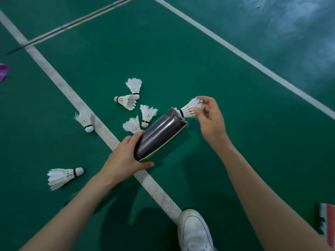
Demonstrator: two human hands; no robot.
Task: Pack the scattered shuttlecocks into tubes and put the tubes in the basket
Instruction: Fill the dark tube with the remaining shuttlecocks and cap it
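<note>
Tube (159, 136): long axis slants away from me toward the upper right, near end gripped by my left hand (125, 158). My right hand (211, 122), nearer the open mouth, pinches a shuttlecock (190, 108) by its feathers, cork at the mouth.

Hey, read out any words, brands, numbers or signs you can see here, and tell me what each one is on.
None can be read.
The dark tube held by the left hand: no print shows on its visible side.
The white shoe: no logo legible.
The striped object at the right edge: too blurred to tell.
</note>
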